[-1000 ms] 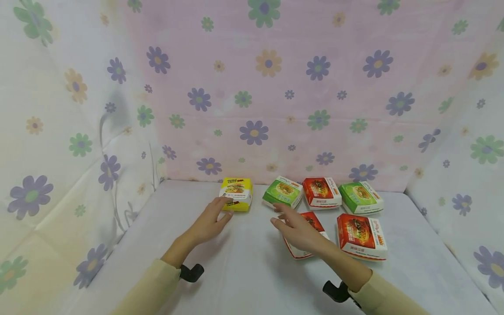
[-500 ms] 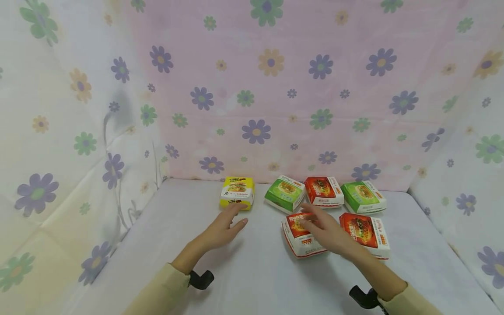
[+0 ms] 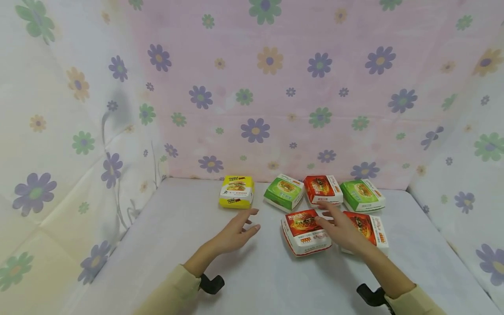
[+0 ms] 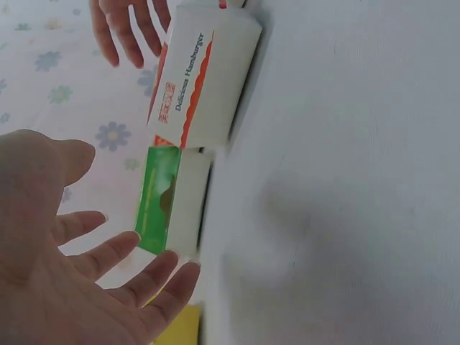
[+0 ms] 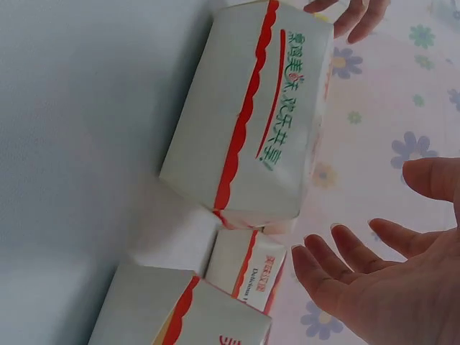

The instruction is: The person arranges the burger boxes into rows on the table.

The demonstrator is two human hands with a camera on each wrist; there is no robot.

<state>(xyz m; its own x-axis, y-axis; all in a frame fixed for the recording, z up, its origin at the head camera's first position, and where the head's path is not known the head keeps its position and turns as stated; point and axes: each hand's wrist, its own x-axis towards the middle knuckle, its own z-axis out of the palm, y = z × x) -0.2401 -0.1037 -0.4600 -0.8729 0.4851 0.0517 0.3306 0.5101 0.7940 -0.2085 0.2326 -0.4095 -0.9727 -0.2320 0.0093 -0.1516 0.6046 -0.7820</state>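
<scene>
My left hand hovers over the white table in the head view, nearer than the yellow burger box and touching nothing. In the left wrist view its fingers are loosely spread. My right hand is above the two front red-and-white burger boxes, between the left one and the right one, partly covering the latter. Its fingers look relaxed and grip nothing in the right wrist view. That view also shows the white side of a hamburger box, apart from the fingers.
Along the back stand a green burger box, a red one and another green one, close together. A flower-patterned cloth encloses the table behind and at both sides.
My left hand has drawn back from the yellow box, towards the right and nearer to me. My right hand has shifted right, uncovering more of the front left red box. The boxes look unmoved.
</scene>
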